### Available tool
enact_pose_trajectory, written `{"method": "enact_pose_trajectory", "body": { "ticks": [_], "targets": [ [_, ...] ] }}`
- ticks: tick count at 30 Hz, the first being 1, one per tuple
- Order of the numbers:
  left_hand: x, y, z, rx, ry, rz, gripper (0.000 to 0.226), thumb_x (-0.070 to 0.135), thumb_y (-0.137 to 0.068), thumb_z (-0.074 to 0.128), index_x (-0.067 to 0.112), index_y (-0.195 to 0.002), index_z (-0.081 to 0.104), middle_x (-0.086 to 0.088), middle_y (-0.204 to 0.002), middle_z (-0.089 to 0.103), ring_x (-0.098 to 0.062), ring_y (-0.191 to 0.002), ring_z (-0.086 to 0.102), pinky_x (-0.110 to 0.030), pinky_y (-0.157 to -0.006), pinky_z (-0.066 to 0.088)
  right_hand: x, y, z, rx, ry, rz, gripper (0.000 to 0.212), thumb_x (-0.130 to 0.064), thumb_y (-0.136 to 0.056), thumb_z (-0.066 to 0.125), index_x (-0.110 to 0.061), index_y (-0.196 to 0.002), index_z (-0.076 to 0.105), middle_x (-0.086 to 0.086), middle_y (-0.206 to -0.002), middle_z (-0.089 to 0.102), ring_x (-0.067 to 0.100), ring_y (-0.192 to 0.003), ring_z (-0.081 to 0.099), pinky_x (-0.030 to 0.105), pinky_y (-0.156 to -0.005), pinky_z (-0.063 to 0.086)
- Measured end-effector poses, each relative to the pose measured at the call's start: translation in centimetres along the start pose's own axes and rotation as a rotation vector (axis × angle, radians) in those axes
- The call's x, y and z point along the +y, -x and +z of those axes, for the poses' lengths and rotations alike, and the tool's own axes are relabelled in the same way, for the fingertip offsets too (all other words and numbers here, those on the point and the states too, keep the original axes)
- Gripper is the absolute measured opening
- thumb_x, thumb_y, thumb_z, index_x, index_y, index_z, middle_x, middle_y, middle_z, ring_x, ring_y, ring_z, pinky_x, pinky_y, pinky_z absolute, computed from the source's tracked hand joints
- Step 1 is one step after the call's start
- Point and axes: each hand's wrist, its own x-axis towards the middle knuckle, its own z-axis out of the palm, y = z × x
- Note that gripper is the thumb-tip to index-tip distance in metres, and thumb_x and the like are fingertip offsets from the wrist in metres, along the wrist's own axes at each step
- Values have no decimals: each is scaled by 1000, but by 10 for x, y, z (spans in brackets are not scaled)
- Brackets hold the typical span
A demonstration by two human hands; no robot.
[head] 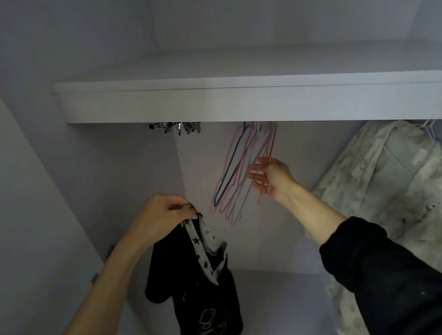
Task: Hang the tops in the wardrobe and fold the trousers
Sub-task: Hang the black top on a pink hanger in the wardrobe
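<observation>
— The left hand [161, 213] pinches the black top [198, 289] by its star-printed neckline, fingers curled round the fabric, and the garment hangs down from it at the near left of the wardrobe. What about the other one?

— The right hand [270, 179] is up among the wire hangers [238, 170], fingers loosely spread and touching the pink wires; I see no closed grip on any of them.

— How many hangers?

— One blue, and a bunch of pink ones that overlap too much to count exactly. They hang together under the shelf [261, 98], at the middle. Two hands, one black top, and one pale patterned garment [401, 195] already hanging at the far right on a white hanger.

— Anything else on the rail?

— A cluster of shiny metal clips [176, 128] at the left, tucked under the shelf's front edge.

— Room to move?

— There is an open gap between the hangers and the pale garment, where the right forearm passes. The wardrobe's side panel [22, 191] stands close on the left of the black top. The shelf's edge overhangs the rail.
</observation>
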Motion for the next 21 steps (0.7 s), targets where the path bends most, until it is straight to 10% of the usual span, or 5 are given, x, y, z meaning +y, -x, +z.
{"method": "enact_pose_trajectory", "body": {
  "ticks": [8,21],
  "targets": [
    [5,2,36,-77,66,-72,7,12,-79,71,9,-72,72,1,-67,63,-8,-65,54,-9,-54,37,2,10,-59,44,134,-171,37,8,-95,24,-17,-118,39,5,-87,62,15,-56,54,21,-45,36],
    [11,7,107,-203,-9,-101,8,10,-78,72,16,-72,71,6,-67,61,-5,-63,53,-3,-49,36,94,47,-199,411,236,-122,40,-21,-90,60,-16,-54,44,-8,-41,38,5,-36,29,18,-37,24]
  ]
}}
